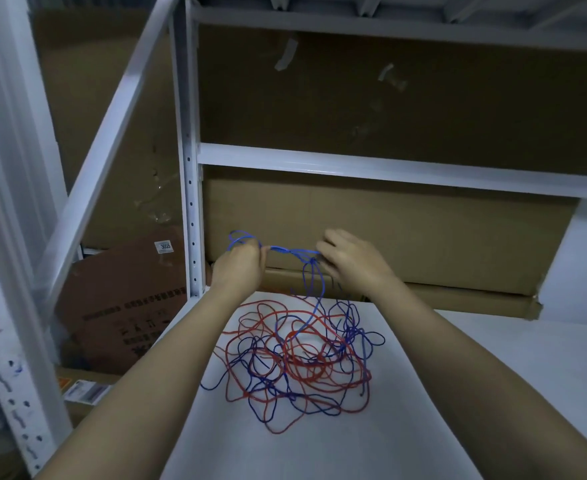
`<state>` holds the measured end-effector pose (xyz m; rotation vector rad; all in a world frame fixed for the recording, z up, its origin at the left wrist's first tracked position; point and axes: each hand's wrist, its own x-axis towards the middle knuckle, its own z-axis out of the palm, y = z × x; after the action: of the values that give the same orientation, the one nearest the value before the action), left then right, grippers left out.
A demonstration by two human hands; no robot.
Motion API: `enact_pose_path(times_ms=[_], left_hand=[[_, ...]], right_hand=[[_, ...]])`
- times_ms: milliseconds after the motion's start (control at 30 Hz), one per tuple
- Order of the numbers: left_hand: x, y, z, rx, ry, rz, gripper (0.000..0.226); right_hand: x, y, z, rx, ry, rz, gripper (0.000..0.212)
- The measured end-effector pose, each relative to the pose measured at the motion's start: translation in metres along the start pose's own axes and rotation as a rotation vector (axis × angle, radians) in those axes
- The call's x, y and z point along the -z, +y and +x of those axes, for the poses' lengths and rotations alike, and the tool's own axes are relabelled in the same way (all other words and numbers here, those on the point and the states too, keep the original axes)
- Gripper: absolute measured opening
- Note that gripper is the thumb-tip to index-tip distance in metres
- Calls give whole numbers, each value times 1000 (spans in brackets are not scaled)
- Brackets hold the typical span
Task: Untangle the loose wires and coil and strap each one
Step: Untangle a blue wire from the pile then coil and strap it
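Both hands up: left hand (241, 263) & right hand (349, 259) pinch blue wire (293, 251), stretched sideways btwn them, rest hanging down to tangle (295, 362).

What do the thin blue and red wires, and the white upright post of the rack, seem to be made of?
Thin blue wire: probably plastic-coated, smooth with a slight sheen; it bends into loose loops between the left hand and right hand.
Thin red wire: seemingly the same coating.
White upright post: likely painted metal, with punched holes and crisp edges.
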<state>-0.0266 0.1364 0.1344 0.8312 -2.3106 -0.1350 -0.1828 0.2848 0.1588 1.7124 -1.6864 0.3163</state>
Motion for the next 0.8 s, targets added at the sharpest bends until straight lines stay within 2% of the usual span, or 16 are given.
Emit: enact_pose_path(times_ms=[67, 133, 200, 300, 500, 600, 633, 667, 767, 800], left_hand=[[-2, -1, 0, 23, 6, 8, 37], [-5, -1, -3, 17, -4, 14, 37], [-9, 1, -6, 9, -22, 22, 37], [-15, 4, -11, 1, -45, 25, 37], [-17, 5, -17, 8, -111, 43, 35], [-19, 0, -25, 6, -166, 87, 28], [-20, -3, -27, 21, -172, 87, 27], [-19, -6, -29, 32, -170, 80, 28], [-16, -6, -32, -2, -133, 46, 29], [-14, -4, -32, -20, -122, 35, 28]], right_hand=[[-9, -4, -17, 1, -51, 37, 18], [-20, -9, -34, -109, -73, 147, 31], [-28, -19, -44, -317, -10, 412, 38], [-33, -27, -44, -692, 204, 746, 45], [-34, -25, -35, -1148, 393, 828, 42], [-41, -25, -36, -1262, 351, 798, 34], [-41, -26, -38, -1234, 300, 773, 26], [-41, -28, -42, -1146, 234, 722, 29], [-41, -34, -51, -563, -112, 338, 71], [-40, -36, -52, -368, -196, 191, 74]])
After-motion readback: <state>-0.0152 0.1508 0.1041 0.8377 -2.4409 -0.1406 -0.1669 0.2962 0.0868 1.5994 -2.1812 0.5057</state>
